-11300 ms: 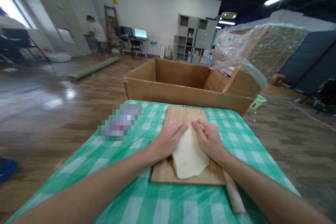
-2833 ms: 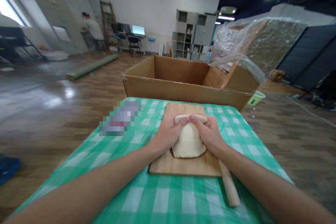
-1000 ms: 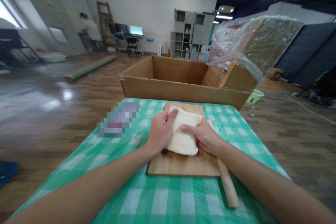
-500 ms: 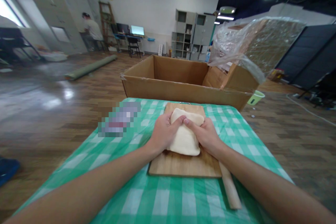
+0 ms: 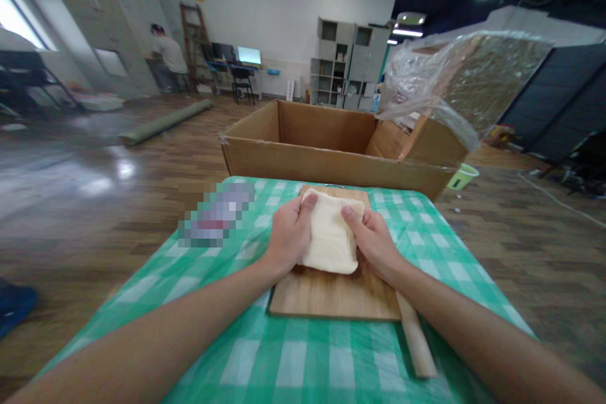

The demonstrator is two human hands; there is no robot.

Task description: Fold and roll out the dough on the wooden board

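A pale, flattened piece of dough (image 5: 330,237), roughly square, is held up between both hands over a wooden cutting board (image 5: 334,300). My left hand (image 5: 290,230) grips its left edge, thumb on top near the upper corner and fingers hidden behind. On the opposite side my right hand (image 5: 375,237) pinches the upper right edge, its thumb pressing on the face of the dough. Beside the board's right edge lies a wooden rolling pin (image 5: 417,344), its far end hidden under my right forearm.
A green-and-white checked cloth (image 5: 288,360) covers the table. At its far left lies a pixelated flat item (image 5: 218,214). Past the table's far edge stands a large cardboard box (image 5: 303,158); a light green bin (image 5: 463,177) is on the floor to the right. A person (image 5: 168,57) sits far back left.
My thumbs have moved apart from the middle of the dough towards its two sides. The dough now shows a flatter, more open face and sits slightly higher.
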